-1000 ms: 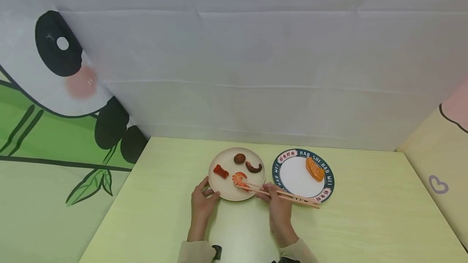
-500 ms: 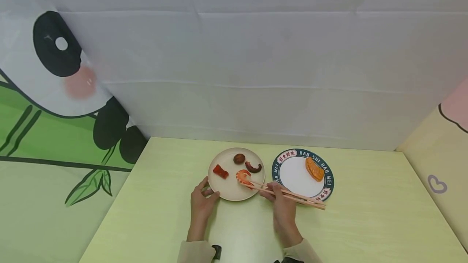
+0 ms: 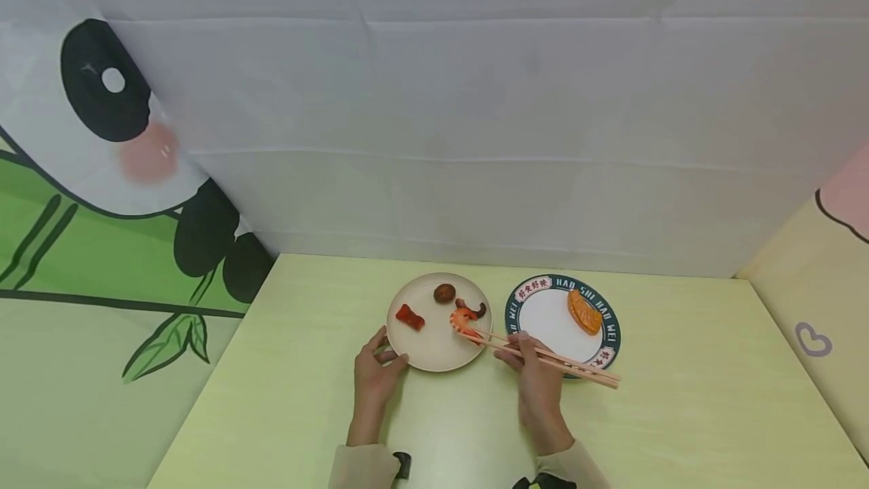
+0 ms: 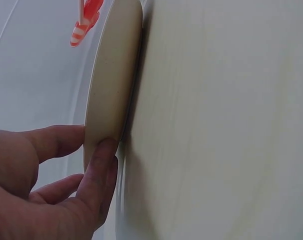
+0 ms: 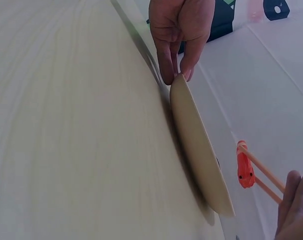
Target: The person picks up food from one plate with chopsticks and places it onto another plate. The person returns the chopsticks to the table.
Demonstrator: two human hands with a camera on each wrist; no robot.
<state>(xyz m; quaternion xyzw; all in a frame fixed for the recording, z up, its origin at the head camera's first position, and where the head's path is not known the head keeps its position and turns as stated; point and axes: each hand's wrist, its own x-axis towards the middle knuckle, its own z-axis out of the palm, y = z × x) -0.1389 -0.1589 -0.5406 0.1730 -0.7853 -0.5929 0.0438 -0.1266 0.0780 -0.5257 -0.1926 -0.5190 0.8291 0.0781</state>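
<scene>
My left hand [image 3: 377, 379] pinches the near left rim of a beige plate [image 3: 434, 359], thumb on one side and fingers along the outer wall in the left wrist view. In my right hand [image 3: 536, 376] is a pair of wooden chopsticks [image 3: 584, 370]. Their tips pinch an orange-and-white toy shrimp [image 5: 245, 167], which is raised above the plate in the right wrist view. On the plate lie a red bow-shaped piece [image 3: 410, 317], a round brown piece [image 3: 444, 293] and a dark curved piece [image 3: 480, 311], partly covered by the shrimp in the head view.
To the right stands a white plate with a dark green lettered rim [image 3: 613, 330], bearing a golden-orange folded food piece [image 3: 584, 312]. Both plates sit on a pale yellow-green table [image 3: 692, 368]. A grey-white backdrop [image 3: 475, 112] rises behind its far edge.
The right hand has moved right, taking the chopsticks and shrimp with it. The shrimp now overlaps the dark curved piece in the head view. My left hand stays at the plate.
</scene>
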